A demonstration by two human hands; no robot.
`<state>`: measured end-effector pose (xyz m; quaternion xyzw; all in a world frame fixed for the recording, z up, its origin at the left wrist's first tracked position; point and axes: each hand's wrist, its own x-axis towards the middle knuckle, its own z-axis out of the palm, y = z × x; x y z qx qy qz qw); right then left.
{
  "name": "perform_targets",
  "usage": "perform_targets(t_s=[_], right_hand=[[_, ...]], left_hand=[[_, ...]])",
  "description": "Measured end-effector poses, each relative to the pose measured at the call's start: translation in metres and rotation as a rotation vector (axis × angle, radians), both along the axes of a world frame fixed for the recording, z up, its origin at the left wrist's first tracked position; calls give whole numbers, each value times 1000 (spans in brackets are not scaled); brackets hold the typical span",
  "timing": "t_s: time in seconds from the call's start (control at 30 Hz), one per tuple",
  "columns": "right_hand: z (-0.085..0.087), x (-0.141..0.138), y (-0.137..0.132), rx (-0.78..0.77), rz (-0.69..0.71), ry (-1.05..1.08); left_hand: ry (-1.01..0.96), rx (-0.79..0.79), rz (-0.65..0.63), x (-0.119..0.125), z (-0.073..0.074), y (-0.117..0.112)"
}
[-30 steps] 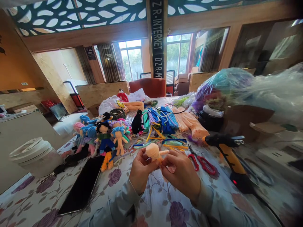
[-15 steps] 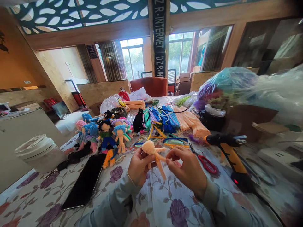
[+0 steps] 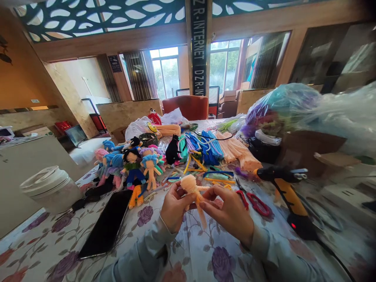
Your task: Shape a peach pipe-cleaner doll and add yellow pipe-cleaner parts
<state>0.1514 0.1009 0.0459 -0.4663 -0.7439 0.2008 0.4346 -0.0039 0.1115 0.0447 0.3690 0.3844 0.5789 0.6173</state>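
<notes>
A peach pipe-cleaner doll (image 3: 188, 183) with a round head and thin limbs is held up over the table, its head tilted to the left. My left hand (image 3: 175, 206) grips its body just below the head, fingers closed. From the other side, my right hand (image 3: 227, 209) pinches the doll near its torso and upper leg with thumb and fingertips. One arm of the doll sticks out to the right above my right fingers, and a leg hangs down between the hands. Part of the body is hidden behind my fingers.
Red-handled scissors (image 3: 257, 204) and a yellow-black glue gun (image 3: 289, 196) lie to the right. Finished dolls (image 3: 132, 166) cluster at left, near a black phone (image 3: 106, 223) and a white lidded jar (image 3: 49, 190). Bundled pipe cleaners (image 3: 210, 148) are piled behind the hands.
My right hand has moved left, from the doll's outstretched limb in toward its torso. The doll and my left hand have shifted slightly right and remain together.
</notes>
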Motion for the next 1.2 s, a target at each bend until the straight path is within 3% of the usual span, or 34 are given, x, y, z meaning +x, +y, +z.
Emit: perform_targets(t_s=[0.4,0.63,1.2], right_hand=[[-3,-3,2,-22,-3,6],[2,4,1,-115,26,155],[0,-1,-2,100,-7,-38]], left_hand=[[18,10,-9,1,-3,-1],[22,-13,2,-1,-1,0],[124,93,21,4,-4,-4]])
